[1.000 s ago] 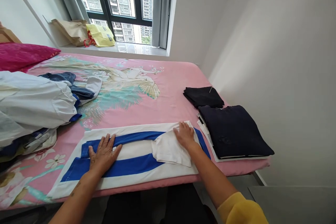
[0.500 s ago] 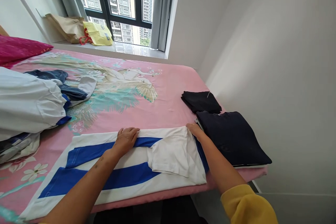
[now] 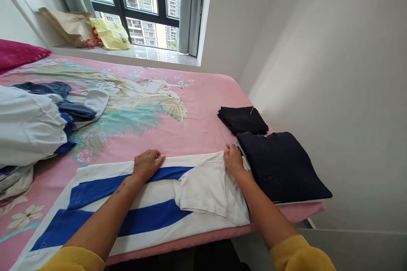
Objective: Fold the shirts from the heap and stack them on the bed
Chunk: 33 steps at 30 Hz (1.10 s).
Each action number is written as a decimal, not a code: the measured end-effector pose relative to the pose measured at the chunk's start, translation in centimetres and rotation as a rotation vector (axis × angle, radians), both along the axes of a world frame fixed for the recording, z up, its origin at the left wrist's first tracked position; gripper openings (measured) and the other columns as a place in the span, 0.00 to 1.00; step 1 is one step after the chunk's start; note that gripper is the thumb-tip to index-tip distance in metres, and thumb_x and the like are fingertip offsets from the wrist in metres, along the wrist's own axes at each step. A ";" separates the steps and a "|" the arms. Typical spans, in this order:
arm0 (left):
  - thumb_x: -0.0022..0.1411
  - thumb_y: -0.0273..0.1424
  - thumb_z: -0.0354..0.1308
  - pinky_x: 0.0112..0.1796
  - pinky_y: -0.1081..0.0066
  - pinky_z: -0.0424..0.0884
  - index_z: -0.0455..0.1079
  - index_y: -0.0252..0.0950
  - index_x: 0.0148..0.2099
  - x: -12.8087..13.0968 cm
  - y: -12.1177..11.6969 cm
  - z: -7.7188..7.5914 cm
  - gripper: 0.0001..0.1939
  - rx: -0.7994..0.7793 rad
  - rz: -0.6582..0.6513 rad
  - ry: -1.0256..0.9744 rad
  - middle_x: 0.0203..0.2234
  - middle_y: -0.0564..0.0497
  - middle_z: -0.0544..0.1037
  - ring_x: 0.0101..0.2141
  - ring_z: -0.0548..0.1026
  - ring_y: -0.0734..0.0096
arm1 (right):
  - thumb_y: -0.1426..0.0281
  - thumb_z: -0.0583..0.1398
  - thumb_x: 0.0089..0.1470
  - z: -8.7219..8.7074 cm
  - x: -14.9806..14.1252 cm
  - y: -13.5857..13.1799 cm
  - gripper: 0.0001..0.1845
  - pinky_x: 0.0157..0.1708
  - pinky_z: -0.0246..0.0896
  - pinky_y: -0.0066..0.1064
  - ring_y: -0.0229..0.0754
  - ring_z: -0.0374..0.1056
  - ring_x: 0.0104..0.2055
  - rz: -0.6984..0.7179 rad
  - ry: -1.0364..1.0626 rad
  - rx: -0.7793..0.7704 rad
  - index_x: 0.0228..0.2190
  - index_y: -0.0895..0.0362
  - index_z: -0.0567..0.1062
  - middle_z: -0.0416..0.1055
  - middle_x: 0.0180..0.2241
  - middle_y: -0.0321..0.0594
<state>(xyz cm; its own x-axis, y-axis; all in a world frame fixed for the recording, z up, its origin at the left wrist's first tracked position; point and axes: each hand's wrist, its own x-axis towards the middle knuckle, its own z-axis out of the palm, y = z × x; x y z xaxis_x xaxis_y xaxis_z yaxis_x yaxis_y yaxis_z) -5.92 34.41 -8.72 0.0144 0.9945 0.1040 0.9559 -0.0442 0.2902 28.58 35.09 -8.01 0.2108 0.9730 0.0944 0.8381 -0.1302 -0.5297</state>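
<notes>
A white T-shirt with blue bands lies folded lengthwise along the near edge of the bed, its short sleeve turned back over the body. My left hand rests on its far edge, thumb apart from the fingers. At the far right corner, my right hand pinches the cloth with curled fingers. Right beside that hand is a stack of folded dark navy clothes. Behind the stack sits a folded black garment.
A heap of unfolded clothes, white, blue and denim, covers the left of the pink flowered bedsheet. Paper bag and yellow bag stand on the windowsill. A wall borders the right side.
My view has shifted slightly to the right. My left hand has slid a little left along the shirt's far edge; my right hand's fingers have curled at the corner.
</notes>
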 end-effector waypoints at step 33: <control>0.59 0.46 0.47 0.59 0.47 0.41 0.57 0.38 0.62 -21.7 -22.3 -1.4 0.31 -0.040 0.452 0.017 0.61 0.45 0.58 0.62 0.53 0.56 | 0.61 0.46 0.61 3.0 -28.0 -18.3 0.28 0.63 0.32 0.46 0.47 0.39 0.66 1.001 -0.177 0.120 0.60 0.59 0.57 0.48 0.63 0.43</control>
